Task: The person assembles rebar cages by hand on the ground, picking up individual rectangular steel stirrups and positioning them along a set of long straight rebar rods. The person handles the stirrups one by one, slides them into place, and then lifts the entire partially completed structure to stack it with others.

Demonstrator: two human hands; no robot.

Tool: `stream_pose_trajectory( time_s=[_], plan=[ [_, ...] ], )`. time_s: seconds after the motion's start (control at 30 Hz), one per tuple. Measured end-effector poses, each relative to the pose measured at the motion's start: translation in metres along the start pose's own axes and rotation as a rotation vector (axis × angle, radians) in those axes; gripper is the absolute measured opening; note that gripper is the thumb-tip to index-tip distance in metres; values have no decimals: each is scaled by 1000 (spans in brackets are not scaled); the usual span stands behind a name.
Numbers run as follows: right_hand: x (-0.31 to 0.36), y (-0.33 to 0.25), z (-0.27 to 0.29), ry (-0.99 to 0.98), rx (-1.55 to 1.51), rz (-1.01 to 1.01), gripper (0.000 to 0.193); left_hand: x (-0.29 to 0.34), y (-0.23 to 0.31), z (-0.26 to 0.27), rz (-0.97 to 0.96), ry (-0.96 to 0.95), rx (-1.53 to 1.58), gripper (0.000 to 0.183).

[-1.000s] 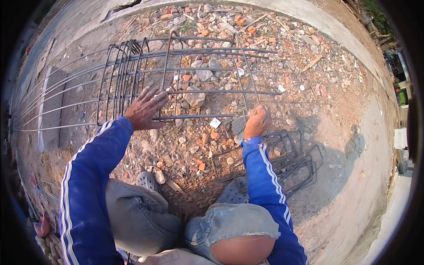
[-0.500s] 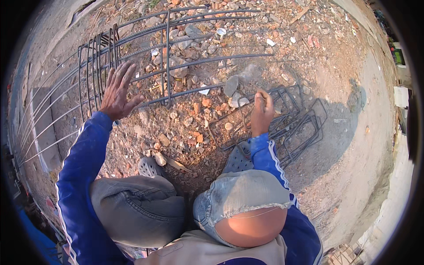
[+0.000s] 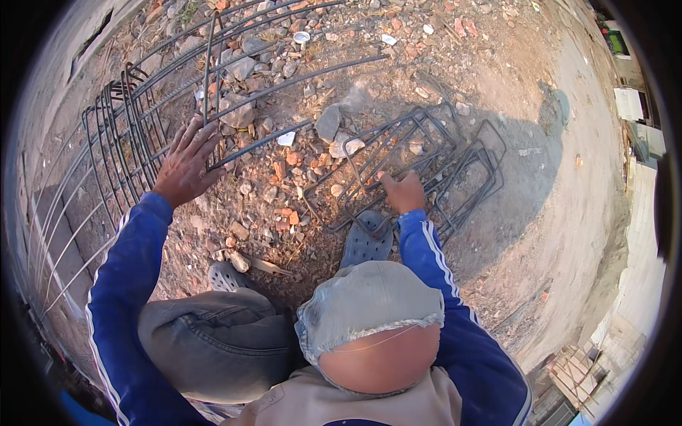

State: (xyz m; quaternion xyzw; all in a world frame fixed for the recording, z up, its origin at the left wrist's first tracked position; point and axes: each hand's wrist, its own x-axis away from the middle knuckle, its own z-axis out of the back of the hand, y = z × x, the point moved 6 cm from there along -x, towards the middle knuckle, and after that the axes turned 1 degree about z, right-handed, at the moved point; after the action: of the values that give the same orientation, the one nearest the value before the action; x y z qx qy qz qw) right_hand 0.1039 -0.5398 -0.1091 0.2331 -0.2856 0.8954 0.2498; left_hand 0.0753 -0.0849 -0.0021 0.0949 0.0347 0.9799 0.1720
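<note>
A rebar cage (image 3: 117, 135) of long bars and rectangular stirrups lies at the left. My left hand (image 3: 186, 162) is open, its fingers extended over the lower bar, beside a single stirrup (image 3: 207, 64) that stands apart from the bunched ones. Whether the palm bears on the steel I cannot tell. At the right, loose bent-steel stirrups (image 3: 469, 177) lie in an overlapping pile on the ground. My right hand (image 3: 403, 192) is over the pile's near left side, fingers curled in and thumb side toward the left. What it grips, if anything, is hidden.
Broken brick and stones (image 3: 284, 167) cover the ground between my hands. A flat grey stone (image 3: 328, 123) lies near the bar ends. My clog-shod foot (image 3: 369, 238) is beside the stirrup pile. A pale slab (image 3: 60, 241) lies under the bars at far left.
My right hand has come down and leftward to the stirrup pile. My left hand has lowered toward the bars beside the single stirrup. The view has shifted, so the ground appears farther left.
</note>
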Motion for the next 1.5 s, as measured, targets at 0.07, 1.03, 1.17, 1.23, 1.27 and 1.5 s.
stream_pose_trajectory(
  time_s=[0.07,1.03,1.17,1.23,1.27,1.5],
  plan=[
    [4,6,2,-5,-211,-54,49,9,-5,-4,54,-67,0,76],
    [99,48,64,89,-1366,-52,23,12,1,1,61,16,87,73],
    [97,84,91,-15,-1278,-60,28,12,0,-3,71,42,98,70],
    [88,82,81,-42,-1391,-54,28,9,-1,-4,87,19,87,71],
    [85,84,76,21,-1420,-121,28,7,0,-4,94,5,85,71],
    [55,28,-30,10,-1473,-257,22,5,38,15,-62,94,42,74]
  ],
)
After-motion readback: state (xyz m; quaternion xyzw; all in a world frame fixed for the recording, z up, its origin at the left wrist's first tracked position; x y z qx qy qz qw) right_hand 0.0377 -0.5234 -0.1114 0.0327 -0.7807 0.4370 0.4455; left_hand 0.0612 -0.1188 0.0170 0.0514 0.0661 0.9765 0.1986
